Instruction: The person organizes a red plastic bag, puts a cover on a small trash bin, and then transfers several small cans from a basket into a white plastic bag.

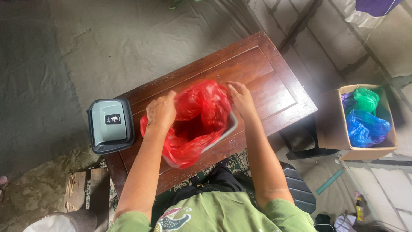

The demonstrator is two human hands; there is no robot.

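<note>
A green patterned shirt (214, 217) fills the bottom edge, with both bare forearms reaching up from it to a dark wooden table (266, 81). On the near half of the table stands a small grey bin (229, 129), upright with its mouth facing the camera and its rim running slantwise, from near left to far right. A red plastic bag (193, 120) sits inside it, its open mouth pointing up and its edges spread over the rim. The left hand (161, 112) is closed on a bunch of the red plastic at the bag's left edge. The right hand (241, 99) rests on the bag's far right edge, fingers curled over the plastic; how firmly it pinches is hard to tell. At the table's left end lies a grey and black bin lid (110, 125), flat, just beside the bag. On the floor to the right, well apart, stands a cardboard box (332, 129) holding blue, green and purple bags (365, 122).
</note>
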